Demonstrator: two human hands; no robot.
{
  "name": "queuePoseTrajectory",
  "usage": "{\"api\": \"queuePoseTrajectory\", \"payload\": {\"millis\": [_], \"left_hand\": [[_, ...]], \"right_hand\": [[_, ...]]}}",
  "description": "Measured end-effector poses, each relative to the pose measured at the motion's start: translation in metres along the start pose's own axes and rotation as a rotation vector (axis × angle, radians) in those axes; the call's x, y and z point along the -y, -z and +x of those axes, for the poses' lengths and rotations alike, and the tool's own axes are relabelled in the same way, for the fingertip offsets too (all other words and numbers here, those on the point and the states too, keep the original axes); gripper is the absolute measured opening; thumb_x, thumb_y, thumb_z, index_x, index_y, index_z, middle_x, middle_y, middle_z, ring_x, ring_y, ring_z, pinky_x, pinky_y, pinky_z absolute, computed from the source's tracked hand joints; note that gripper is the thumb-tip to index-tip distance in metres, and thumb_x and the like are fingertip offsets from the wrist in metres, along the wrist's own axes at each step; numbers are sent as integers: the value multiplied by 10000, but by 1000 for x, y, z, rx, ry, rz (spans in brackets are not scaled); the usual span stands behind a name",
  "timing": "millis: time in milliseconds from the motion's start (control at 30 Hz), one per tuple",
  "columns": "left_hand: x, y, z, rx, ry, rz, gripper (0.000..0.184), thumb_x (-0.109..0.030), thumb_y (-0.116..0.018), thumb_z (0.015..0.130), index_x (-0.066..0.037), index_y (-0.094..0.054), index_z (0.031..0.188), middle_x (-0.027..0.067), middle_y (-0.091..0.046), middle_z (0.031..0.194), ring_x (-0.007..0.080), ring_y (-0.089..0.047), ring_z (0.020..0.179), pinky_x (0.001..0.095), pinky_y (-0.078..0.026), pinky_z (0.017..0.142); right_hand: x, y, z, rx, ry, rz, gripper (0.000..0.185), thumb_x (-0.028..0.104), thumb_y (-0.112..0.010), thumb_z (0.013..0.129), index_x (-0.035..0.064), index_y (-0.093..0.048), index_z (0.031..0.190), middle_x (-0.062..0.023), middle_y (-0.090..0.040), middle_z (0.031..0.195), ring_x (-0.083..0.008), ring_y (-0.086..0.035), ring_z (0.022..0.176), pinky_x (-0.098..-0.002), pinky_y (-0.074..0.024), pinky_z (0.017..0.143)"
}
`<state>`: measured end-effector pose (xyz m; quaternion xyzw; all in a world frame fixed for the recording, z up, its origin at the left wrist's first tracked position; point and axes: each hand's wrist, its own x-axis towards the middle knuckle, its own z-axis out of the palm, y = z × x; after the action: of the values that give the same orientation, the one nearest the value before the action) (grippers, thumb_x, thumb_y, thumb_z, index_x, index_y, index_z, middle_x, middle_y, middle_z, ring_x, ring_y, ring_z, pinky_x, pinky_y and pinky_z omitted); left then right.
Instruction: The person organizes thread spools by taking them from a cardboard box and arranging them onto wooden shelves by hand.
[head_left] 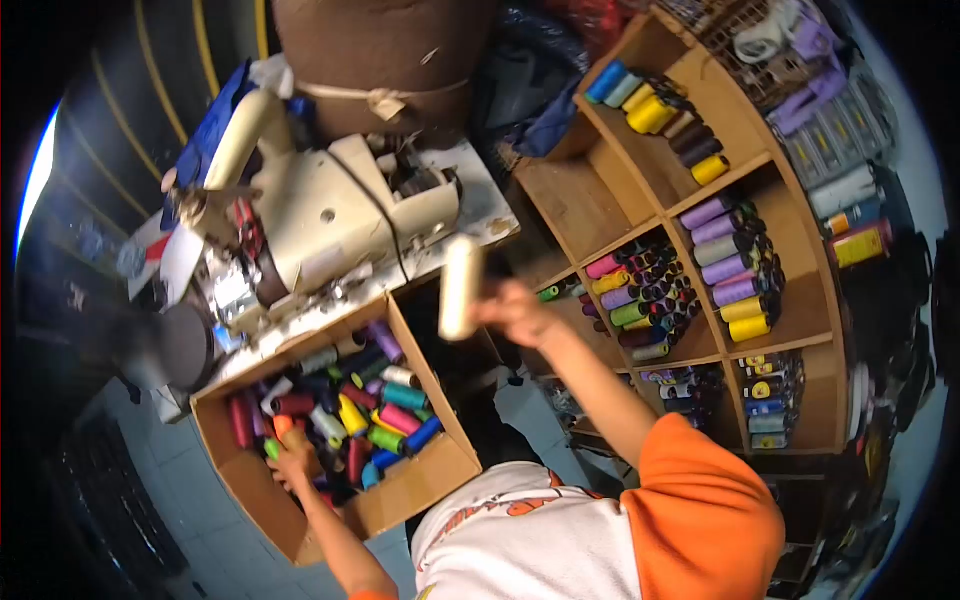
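While R hand [515, 312] pinches a cream spool [460, 290], L hand [293, 461] dips among thread spools [352, 417], grip unclear, in a box [425, 488], open-topped prob. for easy reach.

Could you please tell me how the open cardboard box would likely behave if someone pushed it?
The cardboard box would probably flex a little, since its walls look thin. It may feel fairly weighty, as many spools lie heaped inside. Those rounded spools would likely roll and shift, because they lie loose at mixed angles.
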<state>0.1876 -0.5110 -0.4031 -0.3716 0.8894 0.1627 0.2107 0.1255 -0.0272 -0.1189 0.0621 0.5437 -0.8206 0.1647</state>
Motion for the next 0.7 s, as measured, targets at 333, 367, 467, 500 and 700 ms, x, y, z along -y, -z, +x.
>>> {"api": "queuePoseTrajectory", "payload": {"millis": [333,367,467,500,700], "left_hand": [[-22,25,-73,-56,-108,-461,707,-342,-796,569,-46,-595,1179,276,-398,1230,384,-474,1091,437,-442,923],[-21,25,-79,-50,-112,-553,694,-332,-795,581,-21,-601,1170,280,-408,1215,368,-476,1089,409,-443,928],[-46,58,-135,-96,-169,-616,729,-302,-805,595,-14,-564,1220,275,-390,1244,355,-446,1136,412,-412,966],[-50,62,-147,-155,-171,-595,737,-299,-809,594,-13,-558,1226,269,-383,1254,353,-434,1153,409,-397,982],[-84,93,-216,-325,-228,-693,712,-199,-827,597,-26,-550,1230,200,-331,1319,326,-401,1208,408,-358,1020]], "right_hand": [[219,215,20,-1152,735,-862,420,315,-759,734,-25,-625,941,-139,-675,863,-240,-643,765,-348,-487,701],[232,243,41,-1218,778,-956,422,316,-761,724,-25,-624,931,-163,-676,861,-281,-652,769,-370,-493,693],[255,273,78,-1467,664,-1179,390,305,-758,706,-18,-621,876,-238,-662,858,-377,-652,831,-435,-514,725],[259,284,91,-1555,600,-1242,385,298,-764,704,-18,-619,870,-235,-663,845,-368,-657,832,-431,-520,740],[261,292,120,-1667,310,-985,512,332,-720,769,-39,-514,1055,-273,-642,954,-410,-632,922,-464,-515,815]]}}
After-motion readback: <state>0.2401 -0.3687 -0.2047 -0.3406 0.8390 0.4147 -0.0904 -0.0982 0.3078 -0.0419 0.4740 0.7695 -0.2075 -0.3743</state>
